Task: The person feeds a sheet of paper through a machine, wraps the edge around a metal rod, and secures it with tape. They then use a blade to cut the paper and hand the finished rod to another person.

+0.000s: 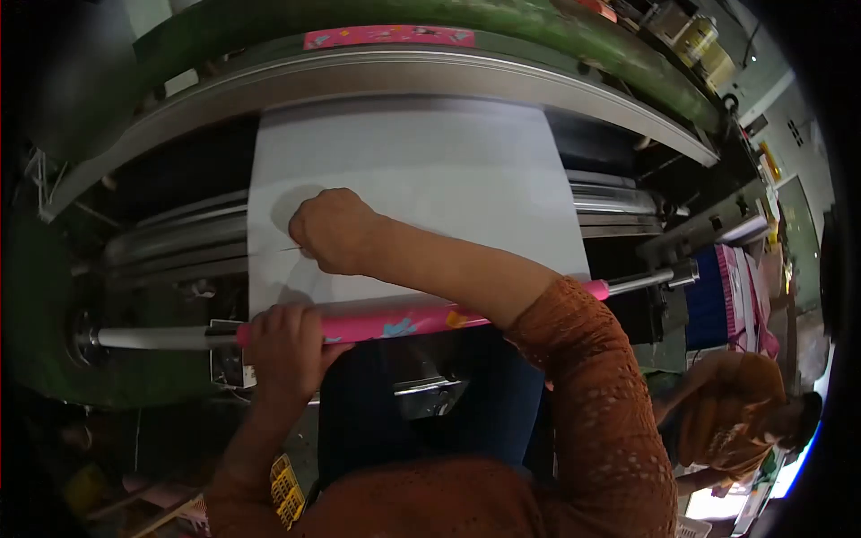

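A broad white sheet [413, 170] stretches from under the metal bar down to a pink printed roll [430, 321], which has blue and orange figures on it. My left hand [285, 345] grips the left end of this roll, fingers over its top. My right hand [336, 231] is a closed fist over the left part of the sheet, my forearm crossing from the right. A thin dark line juts from the fist near the sheet's left edge; what it belongs to is hidden in the fingers. The roll sits on a metal shaft [152, 338].
A long metal bar [377, 76] and a green roller [538, 25] span the far side. Metal rollers [619, 202] flank the sheet. Another person [740, 408] is at the lower right, near folded pink and blue cloth [731, 296]. A yellow basket [287, 489] stands at lower left.
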Available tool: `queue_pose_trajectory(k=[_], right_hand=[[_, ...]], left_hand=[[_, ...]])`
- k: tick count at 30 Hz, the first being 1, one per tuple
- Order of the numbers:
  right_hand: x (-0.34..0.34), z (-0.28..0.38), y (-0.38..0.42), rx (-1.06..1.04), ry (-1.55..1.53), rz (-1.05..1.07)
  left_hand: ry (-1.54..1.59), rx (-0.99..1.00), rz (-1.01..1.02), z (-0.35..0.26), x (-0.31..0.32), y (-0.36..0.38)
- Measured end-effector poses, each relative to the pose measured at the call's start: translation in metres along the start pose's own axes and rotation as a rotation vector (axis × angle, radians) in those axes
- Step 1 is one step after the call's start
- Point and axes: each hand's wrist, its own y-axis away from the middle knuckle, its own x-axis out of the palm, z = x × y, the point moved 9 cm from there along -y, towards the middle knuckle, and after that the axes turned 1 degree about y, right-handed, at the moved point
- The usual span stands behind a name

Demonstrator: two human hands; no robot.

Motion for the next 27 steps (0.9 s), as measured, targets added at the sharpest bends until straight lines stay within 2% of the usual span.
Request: queue_pose_trajectory(k=[1, 3, 7, 8, 9, 10, 12, 13, 15, 17, 19, 21, 22, 24, 25, 27], right_hand=[[-0.013, -0.015, 0.022, 0.029, 0.007, -0.009], [-0.026, -0.048, 0.076, 0.130, 0.025, 0.154], [-0.071, -0.128, 0.210, 0.221, 0.153, 0.155], [-0.079, -0.155, 0.246, 0.253, 0.230, 0.231], [-0.089, -0.176, 0.279, 0.299, 0.444, 0.421], [-0.111, -0.189, 0.308, 0.331, 0.558, 0.472], [-0.165, -0.192, 0.331, 0.532, 0.560, 0.213], [-0.202, -0.151, 0.328, 0.406, 0.443, -0.175], [-0.225, -0.103, 0.349, 0.452, 0.119, -0.581], [-0.202, -0.077, 0.376, 0.451, -0.021, -0.760], [-0.173, -0.070, 0.409, 0.524, -0.126, -0.932], [-0.135, -0.077, 0.465, 0.786, -0.235, -1.088], [-0.112, -0.080, 0.497, 1.002, -0.410, -1.137], [-0.080, -0.075, 0.555, 1.136, -0.479, -1.316], [-0.069, -0.069, 0.580, 1.239, -0.431, -1.292], [-0.058, -0.054, 0.618, 1.306, -0.393, -1.383]], left_hand=[[0.008, 0.030, 0.003, -0.002, 0.002, 0.000], [-0.116, 0.056, -0.024, -0.002, 0.003, 0.002], [-0.132, 0.085, -0.027, -0.004, 0.001, 0.001], [-0.144, 0.072, -0.014, -0.005, 0.000, 0.000], [-0.155, 0.061, -0.001, -0.004, 0.000, 0.000], [-0.155, 0.083, -0.003, 0.000, -0.001, 0.004], [-0.138, 0.050, 0.164, 0.014, 0.016, 0.007], [-0.135, 0.075, 0.160, 0.002, 0.020, -0.002], [-0.150, 0.189, 0.117, -0.044, 0.029, -0.018], [-0.150, 0.220, 0.090, -0.115, 0.051, -0.055], [-0.107, 0.224, 0.216, -0.192, 0.077, -0.094], [-0.088, 0.305, 0.115, -0.261, 0.094, -0.125], [-0.100, 0.325, 0.071, -0.293, 0.105, -0.139], [-0.136, 0.362, -0.015, -0.348, 0.123, -0.163], [-0.157, 0.382, -0.061, -0.374, 0.131, -0.173], [-0.163, 0.354, -0.070, -0.418, 0.153, -0.194]])
